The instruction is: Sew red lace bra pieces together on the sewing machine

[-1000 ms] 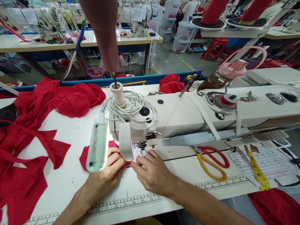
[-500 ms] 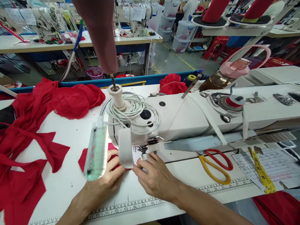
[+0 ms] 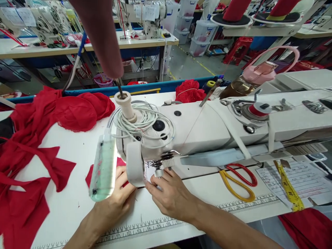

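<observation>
A white sewing machine (image 3: 194, 121) stands in front of me. My left hand (image 3: 118, 192) is at the left of its head, fingers bent and pressed on a piece of red fabric (image 3: 89, 176) that lies flat on the table. My right hand (image 3: 169, 195) is under the head by the tension knobs (image 3: 158, 172), thumb and fingers drawn together. What its fingertips hold, if anything, is hidden behind the white cover (image 3: 134, 166). The needle is out of sight too. A lit, greenish lamp (image 3: 103, 169) hangs over part of my left hand.
More red fabric (image 3: 23, 173) is heaped at the left. Scissors (image 3: 238, 181) with red and yellow handles lie right of my right hand, near a yellow tape measure (image 3: 289, 188) and a written sheet (image 3: 311, 180). A ruler strip (image 3: 145, 226) runs along the front edge.
The view has shifted slightly, so the machine head appears a little further left. Both hands stay at the machine head in nearly the same pose.
</observation>
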Available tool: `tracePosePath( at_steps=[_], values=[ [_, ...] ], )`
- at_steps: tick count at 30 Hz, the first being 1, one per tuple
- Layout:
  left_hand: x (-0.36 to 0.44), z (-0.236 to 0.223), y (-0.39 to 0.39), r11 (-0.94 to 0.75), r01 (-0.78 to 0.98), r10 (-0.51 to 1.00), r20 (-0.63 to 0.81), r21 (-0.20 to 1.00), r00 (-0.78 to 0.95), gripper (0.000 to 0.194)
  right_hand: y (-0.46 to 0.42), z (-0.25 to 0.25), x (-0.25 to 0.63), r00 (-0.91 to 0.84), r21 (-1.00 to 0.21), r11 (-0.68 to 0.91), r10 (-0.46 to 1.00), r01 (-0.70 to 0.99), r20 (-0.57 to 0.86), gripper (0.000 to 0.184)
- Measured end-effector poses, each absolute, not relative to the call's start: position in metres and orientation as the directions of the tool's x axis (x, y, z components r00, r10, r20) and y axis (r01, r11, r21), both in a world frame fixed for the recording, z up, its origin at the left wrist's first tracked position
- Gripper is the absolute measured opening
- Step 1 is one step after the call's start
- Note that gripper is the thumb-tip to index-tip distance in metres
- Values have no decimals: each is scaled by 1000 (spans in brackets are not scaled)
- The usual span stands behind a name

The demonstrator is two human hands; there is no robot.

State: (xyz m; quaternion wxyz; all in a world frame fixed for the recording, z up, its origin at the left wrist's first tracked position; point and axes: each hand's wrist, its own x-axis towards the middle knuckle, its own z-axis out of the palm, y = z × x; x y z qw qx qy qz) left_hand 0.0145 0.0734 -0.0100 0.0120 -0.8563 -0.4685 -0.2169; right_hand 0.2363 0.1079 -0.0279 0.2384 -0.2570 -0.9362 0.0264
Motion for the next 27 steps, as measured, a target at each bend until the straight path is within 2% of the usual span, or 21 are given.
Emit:
tracePosePath(
  at_steps=[4, 10, 16, 27],
  values=[
    [13, -17, 73, -601, 784, 775, 353, 156, 524, 40, 108, -30, 236, -750, -172, 867, 491, 467, 443, 19],
    [11, -19, 72, -602, 779, 777, 357, 178, 519, 43, 108, -28, 236, -752, -171, 871, 486, 461, 446, 21],
    [17, -19, 71, -570, 802, 795, 364, 179, 485, 41, 108, -27, 236, -756, -161, 871, 485, 465, 439, 22],
    [14, -22, 73, -610, 772, 768, 376, 182, 518, 41, 108, -29, 237, -754, -159, 871, 483, 464, 445, 22]
  ],
)
